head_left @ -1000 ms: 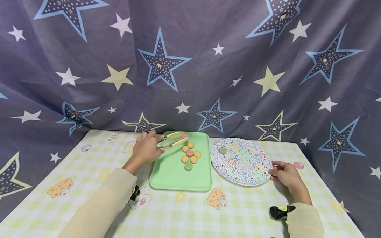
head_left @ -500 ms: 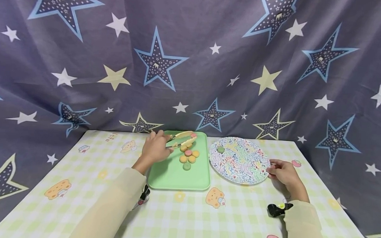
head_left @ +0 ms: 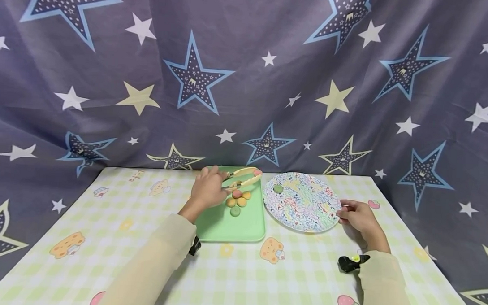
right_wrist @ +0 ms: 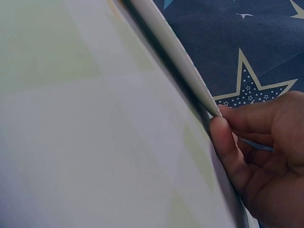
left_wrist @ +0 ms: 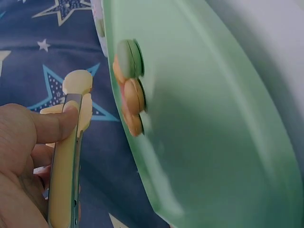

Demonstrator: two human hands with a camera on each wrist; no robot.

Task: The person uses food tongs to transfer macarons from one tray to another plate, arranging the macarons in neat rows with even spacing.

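Note:
My left hand (head_left: 209,188) grips yellow tongs (left_wrist: 65,166) above the green tray (head_left: 225,232). Between the tong tips sits a pink macaron (head_left: 257,172), near the tray's far right corner. Below, on the tray, several macarons lie in a cluster: orange ones, a pink one (head_left: 236,194) in the middle and a green one (head_left: 235,211) at the near end. My right hand (head_left: 362,219) pinches the right rim of a round speckled plate (head_left: 302,208) between thumb and fingers. One green macaron (head_left: 278,188) lies on the plate's far left part.
Tray and plate stand side by side at the back of a table with a checked cloth (head_left: 223,282). A dark star-patterned curtain (head_left: 246,81) hangs right behind them. Black wrist cameras (head_left: 351,263) sit at the cuffs.
The left hand has carried the tongs and pink macaron rightward across the tray towards the plate. The right hand keeps its hold on the plate rim. The whole head view has shifted slightly.

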